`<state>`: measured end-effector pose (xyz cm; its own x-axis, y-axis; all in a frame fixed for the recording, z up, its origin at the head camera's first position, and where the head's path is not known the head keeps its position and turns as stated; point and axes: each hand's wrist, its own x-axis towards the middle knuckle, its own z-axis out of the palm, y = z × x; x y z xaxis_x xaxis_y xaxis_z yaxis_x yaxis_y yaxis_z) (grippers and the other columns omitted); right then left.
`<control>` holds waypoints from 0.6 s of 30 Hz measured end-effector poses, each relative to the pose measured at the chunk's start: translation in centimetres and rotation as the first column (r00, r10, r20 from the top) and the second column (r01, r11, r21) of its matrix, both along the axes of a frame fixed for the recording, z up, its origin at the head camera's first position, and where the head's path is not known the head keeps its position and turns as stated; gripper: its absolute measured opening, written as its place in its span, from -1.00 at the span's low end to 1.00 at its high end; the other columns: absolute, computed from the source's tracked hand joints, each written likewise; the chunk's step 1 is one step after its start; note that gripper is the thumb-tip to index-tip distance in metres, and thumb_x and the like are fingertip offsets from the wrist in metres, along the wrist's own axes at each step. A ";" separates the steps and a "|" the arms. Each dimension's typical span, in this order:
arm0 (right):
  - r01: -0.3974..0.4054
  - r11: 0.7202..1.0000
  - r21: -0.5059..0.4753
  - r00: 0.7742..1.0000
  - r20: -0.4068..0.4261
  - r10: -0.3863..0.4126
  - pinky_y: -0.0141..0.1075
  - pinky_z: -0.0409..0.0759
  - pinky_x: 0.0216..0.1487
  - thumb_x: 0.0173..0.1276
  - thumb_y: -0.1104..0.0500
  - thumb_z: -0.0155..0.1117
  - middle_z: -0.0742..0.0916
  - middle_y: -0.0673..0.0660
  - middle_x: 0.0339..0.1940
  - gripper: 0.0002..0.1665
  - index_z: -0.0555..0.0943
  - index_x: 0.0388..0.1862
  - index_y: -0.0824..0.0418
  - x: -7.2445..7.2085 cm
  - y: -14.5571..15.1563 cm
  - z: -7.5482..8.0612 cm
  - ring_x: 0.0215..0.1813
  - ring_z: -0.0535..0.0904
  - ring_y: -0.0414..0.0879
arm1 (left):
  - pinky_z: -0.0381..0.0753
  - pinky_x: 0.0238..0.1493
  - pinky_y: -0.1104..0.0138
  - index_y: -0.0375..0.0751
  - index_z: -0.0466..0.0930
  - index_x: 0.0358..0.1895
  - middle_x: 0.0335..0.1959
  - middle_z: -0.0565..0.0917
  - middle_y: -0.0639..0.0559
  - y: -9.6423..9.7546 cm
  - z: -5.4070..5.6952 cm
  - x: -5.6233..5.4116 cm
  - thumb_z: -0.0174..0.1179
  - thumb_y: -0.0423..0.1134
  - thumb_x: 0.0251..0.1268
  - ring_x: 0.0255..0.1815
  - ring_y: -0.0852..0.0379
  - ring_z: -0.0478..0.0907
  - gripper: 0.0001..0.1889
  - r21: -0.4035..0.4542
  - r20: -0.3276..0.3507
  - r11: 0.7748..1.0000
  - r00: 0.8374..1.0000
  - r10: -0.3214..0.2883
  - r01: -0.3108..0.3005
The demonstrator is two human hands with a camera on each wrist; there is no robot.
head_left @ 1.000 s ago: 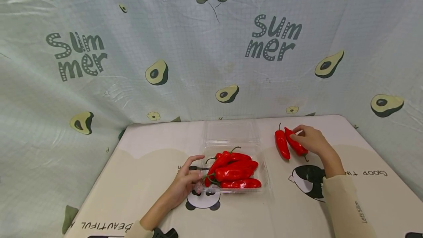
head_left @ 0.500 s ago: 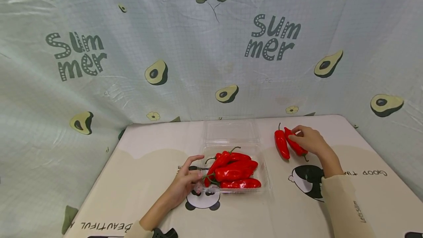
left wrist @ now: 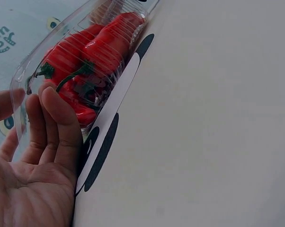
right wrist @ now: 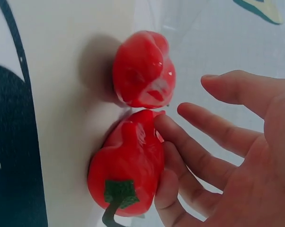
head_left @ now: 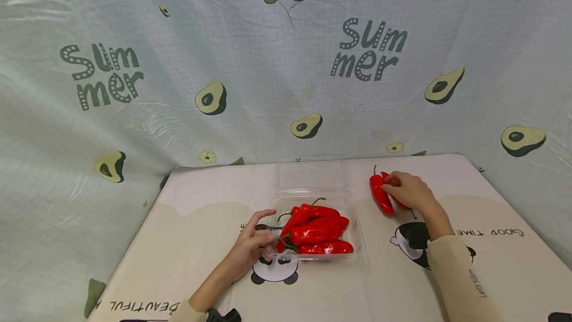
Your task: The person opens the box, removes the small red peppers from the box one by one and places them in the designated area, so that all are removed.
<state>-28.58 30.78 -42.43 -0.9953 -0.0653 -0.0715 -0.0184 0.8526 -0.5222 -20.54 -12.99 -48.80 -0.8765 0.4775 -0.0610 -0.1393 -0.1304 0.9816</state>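
My left hand (head_left: pixel 248 247) grips the left wall of a clear plastic clamshell box (head_left: pixel 357 237), its thumb and fingers on either side of the wall in the left wrist view. Inside the box lie several red peppers (head_left: pixel 316 234) with green stems. To the right of the box, two more red peppers lie side by side on the table. My right hand (head_left: pixel 411 193) is over them, covering much of the right pepper (right wrist: pixel 128 165). Its lower fingers touch that pepper in the right wrist view. Thumb and index finger stand apart from the left pepper (head_left: pixel 380 195).
The box's clear lid (head_left: pixel 313 177) lies folded back behind it. A pale printed cloth (head_left: pixel 196 247) with panda drawings covers the table. Behind the table's far edge hangs a curtain (head_left: pixel 268 63) with avocado prints.
My right hand has shifted a little left over the two peppers, now hiding more of the right one. The left pepper has moved slightly. My left hand stays at the box.
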 end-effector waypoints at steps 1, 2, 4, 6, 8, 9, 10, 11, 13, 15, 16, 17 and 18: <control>0.006 1.000 -0.012 1.000 0.002 -0.006 0.07 0.75 -0.07 0.48 0.02 0.22 0.64 0.50 0.19 -0.41 0.49 0.30 0.40 0.0 0.0 0.1 0.12 0.58 0.36 | 0.57 -0.31 0.39 -0.01 0.08 0.55 -0.46 0.62 0.22 0.0 0.0 0.0 0.03 -0.30 0.51 -0.47 0.29 0.50 -0.38 -0.001 0.001 1.000 1.000 0.001 -0.001; 0.010 1.000 -0.020 1.000 0.001 -0.010 0.07 0.75 -0.08 0.49 0.03 0.21 0.64 0.50 0.20 -0.42 0.49 0.30 0.40 0.0 0.1 0.1 0.12 0.58 0.36 | 0.57 -0.31 0.40 0.00 0.09 0.55 -0.46 0.62 0.22 0.0 0.0 0.0 0.03 -0.30 0.51 -0.47 0.29 0.50 -0.38 -0.003 0.002 1.000 1.000 0.003 -0.003; 0.012 0.999 -0.035 1.000 -0.005 -0.012 0.07 0.75 -0.07 0.49 0.03 0.20 0.64 0.50 0.20 -0.45 0.51 0.28 0.39 0.0 0.3 0.1 0.13 0.58 0.37 | 0.57 -0.31 0.39 -0.01 0.08 0.55 -0.46 0.62 0.22 0.0 0.1 0.0 0.03 -0.30 0.51 -0.47 0.29 0.49 -0.38 -0.004 0.004 1.000 1.000 0.004 -0.004; 0.009 0.999 -0.038 1.000 -0.012 -0.010 0.07 0.75 -0.07 0.50 0.03 0.19 0.64 0.50 0.20 -0.47 0.52 0.27 0.38 -0.1 0.5 0.1 0.13 0.58 0.37 | 0.58 -0.31 0.40 -0.02 0.08 0.56 -0.46 0.62 0.21 0.0 0.1 0.0 0.03 -0.30 0.50 -0.47 0.29 0.50 -0.37 -0.001 0.008 1.000 1.000 0.003 -0.003; 0.006 0.999 -0.038 1.000 -0.019 -0.006 0.07 0.74 -0.06 0.51 0.04 0.17 0.64 0.51 0.20 -0.48 0.53 0.26 0.38 -0.1 0.6 0.1 0.12 0.59 0.36 | 0.59 -0.32 0.40 -0.04 0.06 0.56 -0.46 0.63 0.20 0.0 0.1 -0.1 0.03 -0.31 0.50 -0.49 0.28 0.52 -0.37 0.007 0.012 1.000 1.000 0.001 -0.002; 0.004 0.999 -0.039 1.000 -0.021 -0.005 0.06 0.74 -0.07 0.51 0.04 0.18 0.65 0.50 0.19 -0.49 0.54 0.25 0.38 -0.1 0.6 0.1 0.11 0.60 0.36 | 0.60 -0.32 0.40 -0.06 0.06 0.56 -0.47 0.63 0.20 0.0 0.1 -0.1 0.03 -0.32 0.50 -0.50 0.28 0.52 -0.36 0.012 0.014 1.000 1.000 -0.001 0.000; 0.002 0.999 -0.040 1.000 -0.022 -0.003 0.06 0.74 -0.07 0.52 0.04 0.17 0.65 0.51 0.19 -0.50 0.54 0.24 0.38 -0.1 0.6 0.1 0.11 0.60 0.36 | 0.60 -0.33 0.40 -0.07 0.04 0.57 -0.47 0.63 0.20 0.0 0.0 -0.1 0.02 -0.32 0.50 -0.50 0.28 0.52 -0.36 0.017 0.015 1.000 1.000 -0.003 0.003; 0.003 0.999 -0.041 1.000 -0.022 -0.004 0.06 0.74 -0.07 0.52 0.04 0.17 0.65 0.51 0.18 -0.50 0.55 0.24 0.38 -0.1 0.6 0.1 0.10 0.60 0.35 | 0.61 -0.33 0.40 -0.09 0.03 0.57 -0.47 0.63 0.20 0.0 0.0 -0.1 0.02 -0.33 0.50 -0.51 0.28 0.53 -0.35 0.020 0.014 1.000 1.000 -0.006 0.005; 0.005 0.999 -0.044 1.000 -0.020 -0.006 0.06 0.74 -0.06 0.52 0.04 0.17 0.65 0.50 0.17 -0.50 0.55 0.24 0.37 -0.1 0.7 0.2 0.09 0.60 0.35 | 0.61 -0.33 0.40 -0.12 0.01 0.58 -0.48 0.63 0.20 0.0 0.0 -0.1 0.01 -0.33 0.50 -0.53 0.28 0.53 -0.34 0.024 0.011 1.000 1.000 -0.009 0.009; 0.009 0.999 -0.047 1.000 -0.018 -0.010 0.06 0.74 -0.06 0.53 0.04 0.17 0.65 0.50 0.17 -0.50 0.54 0.24 0.37 -0.1 0.7 0.3 0.09 0.60 0.34 | 0.61 -0.32 0.40 -0.14 0.00 0.58 -0.49 0.62 0.20 0.0 0.0 -0.1 0.01 -0.33 0.50 -0.53 0.28 0.53 -0.34 0.026 0.008 1.000 1.000 -0.012 0.012; 0.011 0.999 -0.049 1.000 -0.016 -0.012 0.06 0.74 -0.05 0.53 0.04 0.17 0.65 0.50 0.17 -0.50 0.54 0.24 0.37 -0.1 0.8 0.3 0.09 0.60 0.34 | 0.61 -0.32 0.40 -0.14 0.00 0.58 -0.49 0.62 0.20 0.0 0.0 -0.1 0.01 -0.33 0.50 -0.54 0.28 0.53 -0.34 0.024 0.006 1.000 1.000 -0.013 0.013; 0.013 0.999 -0.050 1.000 -0.015 -0.014 0.06 0.74 -0.05 0.53 0.05 0.17 0.65 0.50 0.17 -0.50 0.53 0.25 0.38 0.0 0.8 0.4 0.09 0.60 0.35 | 0.61 -0.32 0.40 -0.14 0.00 0.59 -0.49 0.62 0.20 0.0 0.0 -0.1 0.01 -0.33 0.50 -0.54 0.27 0.53 -0.33 0.024 0.005 1.000 1.000 -0.014 0.014; 0.015 0.999 -0.052 1.000 -0.014 -0.015 0.07 0.74 -0.05 0.53 0.05 0.18 0.65 0.51 0.18 -0.50 0.53 0.25 0.38 0.0 0.8 0.4 0.09 0.60 0.35 | 0.61 -0.32 0.40 -0.14 0.00 0.59 -0.50 0.61 0.20 0.0 0.0 -0.1 0.01 -0.33 0.50 -0.54 0.27 0.53 -0.33 0.023 0.003 1.000 1.000 -0.014 0.014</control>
<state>-28.57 31.61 -42.01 -0.9971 -0.0536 -0.0539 -0.0137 0.8246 -0.5656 -20.69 -13.00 -48.76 -0.8694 0.4913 -0.0530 -0.1449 -0.1509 0.9779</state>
